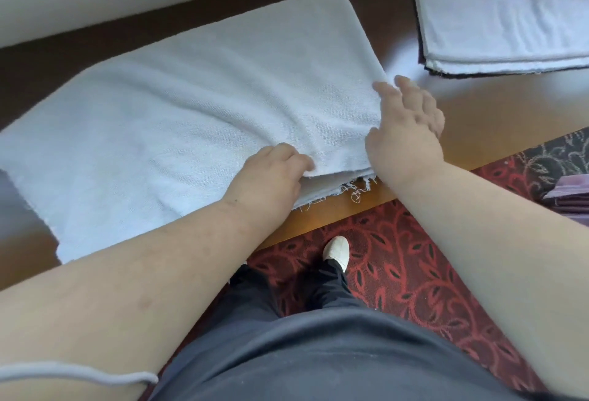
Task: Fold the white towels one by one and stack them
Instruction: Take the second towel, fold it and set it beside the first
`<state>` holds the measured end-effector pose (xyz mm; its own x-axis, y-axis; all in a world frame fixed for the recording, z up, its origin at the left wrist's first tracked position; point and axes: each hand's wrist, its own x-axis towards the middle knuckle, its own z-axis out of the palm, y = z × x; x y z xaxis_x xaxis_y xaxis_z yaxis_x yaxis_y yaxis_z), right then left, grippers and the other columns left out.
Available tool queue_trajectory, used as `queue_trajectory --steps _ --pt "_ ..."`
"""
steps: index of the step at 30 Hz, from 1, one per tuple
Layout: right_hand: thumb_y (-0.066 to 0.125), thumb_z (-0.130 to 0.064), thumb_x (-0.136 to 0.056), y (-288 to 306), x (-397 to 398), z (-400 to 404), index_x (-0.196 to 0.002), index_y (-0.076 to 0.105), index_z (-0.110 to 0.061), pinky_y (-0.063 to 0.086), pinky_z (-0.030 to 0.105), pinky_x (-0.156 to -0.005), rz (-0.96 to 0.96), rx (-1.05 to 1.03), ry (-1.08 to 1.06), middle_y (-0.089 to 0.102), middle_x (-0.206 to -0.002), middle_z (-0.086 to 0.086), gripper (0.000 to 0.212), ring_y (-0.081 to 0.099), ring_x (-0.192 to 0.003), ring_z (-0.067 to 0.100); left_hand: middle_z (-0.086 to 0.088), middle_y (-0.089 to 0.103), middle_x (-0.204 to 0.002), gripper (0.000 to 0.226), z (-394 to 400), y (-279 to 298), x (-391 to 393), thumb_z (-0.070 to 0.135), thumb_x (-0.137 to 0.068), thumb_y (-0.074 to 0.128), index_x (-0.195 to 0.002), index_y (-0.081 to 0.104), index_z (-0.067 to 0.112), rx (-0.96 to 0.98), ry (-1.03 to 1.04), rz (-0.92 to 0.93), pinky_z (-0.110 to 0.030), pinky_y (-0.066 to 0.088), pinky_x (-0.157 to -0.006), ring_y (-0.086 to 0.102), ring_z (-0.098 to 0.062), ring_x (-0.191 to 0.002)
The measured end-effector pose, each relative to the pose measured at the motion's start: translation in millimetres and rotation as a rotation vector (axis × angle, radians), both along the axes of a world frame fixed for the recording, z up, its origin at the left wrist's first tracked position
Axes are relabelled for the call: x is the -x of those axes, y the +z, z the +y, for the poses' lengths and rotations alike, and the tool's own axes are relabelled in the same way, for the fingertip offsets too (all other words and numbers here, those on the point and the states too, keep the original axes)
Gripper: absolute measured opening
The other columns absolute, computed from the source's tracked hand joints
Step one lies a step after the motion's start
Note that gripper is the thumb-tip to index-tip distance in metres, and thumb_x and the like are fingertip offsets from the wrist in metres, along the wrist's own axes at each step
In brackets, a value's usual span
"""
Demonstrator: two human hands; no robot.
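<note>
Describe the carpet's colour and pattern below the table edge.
Red carpet with a dark leaf-and-vine pattern, seen in the head view.

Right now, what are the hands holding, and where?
Both grip the white towel: left hand pinches its frayed near edge, right hand its right edge.
</note>
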<state>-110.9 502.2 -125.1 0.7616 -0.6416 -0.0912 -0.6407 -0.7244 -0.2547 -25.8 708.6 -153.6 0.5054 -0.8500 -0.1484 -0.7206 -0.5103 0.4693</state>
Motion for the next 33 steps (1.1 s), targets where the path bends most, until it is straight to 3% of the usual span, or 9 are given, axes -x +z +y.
queue_trajectory --steps 4,7,12,18,20,23,26,30,33 --pt "0.053 -0.009 -0.088 -3 -28 58 -0.148 0.039 -0.024 0.028 0.034 -0.114 0.063 -0.278 0.391 0.042 -0.151 0.001 0.064 0.031 -0.140 0.022 -0.014 0.052 -0.121 0.053 9 6 7 0.001 -0.077 0.059 -0.128 0.052 0.016 0.056 0.052 -0.018 -0.046 0.048 -0.081 0.055 -0.037 -0.096" --pt "0.057 -0.021 -0.090 -10 -31 63 -0.153 0.029 -0.024 0.025 0.035 -0.114 0.271 -0.248 0.430 0.030 -0.157 0.000 0.070 0.027 -0.142 0.024 -0.006 0.040 -0.131 0.067 30 -1 5 0.029 -0.085 0.061 -0.139 0.022 0.026 -0.185 0.172 -0.159 -0.037 0.041 -0.088 0.049 -0.027 -0.105" --pt "0.061 -0.030 -0.087 -5 -36 64 -0.151 0.032 -0.024 0.031 0.039 -0.110 0.366 -0.132 0.458 0.031 -0.153 0.001 0.070 0.029 -0.137 0.027 0.000 0.054 -0.113 0.045 62 12 -6 0.014 -0.084 0.056 -0.127 0.048 0.023 -0.316 0.066 -0.237 -0.032 0.034 -0.074 0.055 -0.022 -0.095" --pt "0.055 -0.026 -0.082 29 -94 97 -0.113 0.051 -0.015 0.042 0.039 -0.075 0.727 0.202 0.522 0.041 -0.098 0.002 0.033 0.044 -0.095 0.028 0.005 0.053 -0.133 0.039 122 37 -3 0.030 -0.099 0.046 -0.138 0.048 0.031 -0.064 0.216 0.241 -0.032 0.042 -0.096 0.054 -0.018 -0.114" --pt "0.051 -0.027 -0.083 39 -120 124 -0.110 0.054 -0.017 0.038 0.038 -0.072 0.684 0.275 0.592 0.041 -0.096 0.002 0.029 0.042 -0.093 0.027 0.008 0.057 -0.129 0.035 153 40 -6 0.034 -0.099 0.047 -0.133 0.053 0.031 0.089 0.434 0.167 -0.029 0.038 -0.099 0.052 -0.014 -0.117" --pt "0.055 -0.038 -0.087 47 -153 180 -0.133 0.049 -0.025 0.040 0.038 -0.081 0.503 0.130 0.742 0.049 -0.128 0.003 0.049 0.045 -0.116 0.028 0.005 0.053 -0.133 0.039 205 34 -17 0.034 -0.095 0.053 -0.133 0.052 0.028 0.155 0.925 0.059 -0.031 0.030 -0.104 0.044 -0.018 -0.124" --pt "0.059 -0.046 -0.088 48 -183 241 -0.142 0.045 -0.030 0.041 0.036 -0.090 0.368 -0.036 0.894 0.046 -0.141 -0.002 0.057 0.043 -0.128 0.023 -0.002 0.045 -0.138 0.052 251 20 -35 0.038 -0.092 0.058 -0.140 0.043 0.024 0.110 1.302 0.206 -0.038 0.034 -0.108 0.040 -0.024 -0.127" --pt "0.057 -0.042 -0.093 34 -235 305 -0.139 0.049 -0.031 0.039 0.030 -0.080 0.260 -0.158 0.977 0.048 -0.142 -0.002 0.049 0.050 -0.122 0.021 0.011 0.059 -0.100 0.038 270 7 -61 0.046 -0.083 0.067 -0.110 0.045 0.031 0.237 1.408 0.454 -0.032 0.051 -0.077 0.061 -0.012 -0.086" --pt "0.055 -0.030 -0.095 18 -283 333 -0.145 0.043 -0.027 0.043 0.035 -0.090 0.191 -0.143 1.011 0.047 -0.145 0.005 0.051 0.048 -0.126 0.028 0.008 0.063 -0.084 0.021 267 -4 -74 0.036 -0.085 0.062 -0.101 0.052 0.026 0.163 1.358 0.477 -0.031 0.052 -0.070 0.063 -0.020 -0.078"
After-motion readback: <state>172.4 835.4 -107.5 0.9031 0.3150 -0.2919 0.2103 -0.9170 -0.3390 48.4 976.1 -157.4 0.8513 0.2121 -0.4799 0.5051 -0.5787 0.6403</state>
